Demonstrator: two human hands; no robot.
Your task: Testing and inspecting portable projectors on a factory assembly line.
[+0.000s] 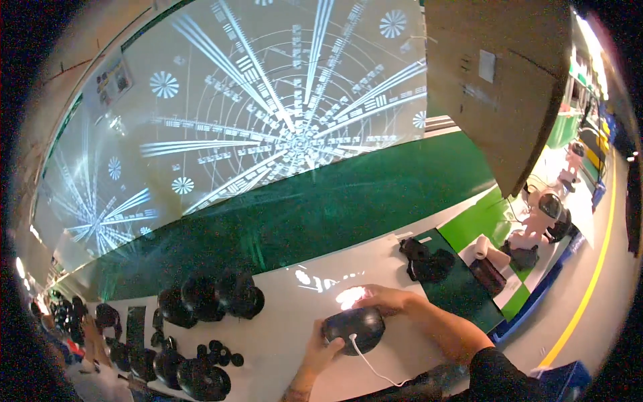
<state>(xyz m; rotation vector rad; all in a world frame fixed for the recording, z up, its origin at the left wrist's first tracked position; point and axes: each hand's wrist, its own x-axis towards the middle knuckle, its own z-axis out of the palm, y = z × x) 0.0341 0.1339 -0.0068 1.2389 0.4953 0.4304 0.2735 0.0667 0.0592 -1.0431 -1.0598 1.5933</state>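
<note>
A rounded black projector (365, 328) with a white cable plugged into its near side is between my hands over the white table. My left hand (323, 348) grips its left side, with the thumb on the near face. My right hand (385, 300) curls around its far right edge, close to the bright light (351, 297) at its front. That glare washes out the right fingertips. A large test pattern (298, 141) of lines, rings and starbursts shines on the pale board ahead.
Several black rounded units (211, 298) stand on the table's left, with small black round parts (218, 353) nearby. To the right are a black device (425, 261) on a dark green mat (462, 301) and a dark box (487, 276). A cardboard panel (502, 87) hangs upper right. Other people work farther right.
</note>
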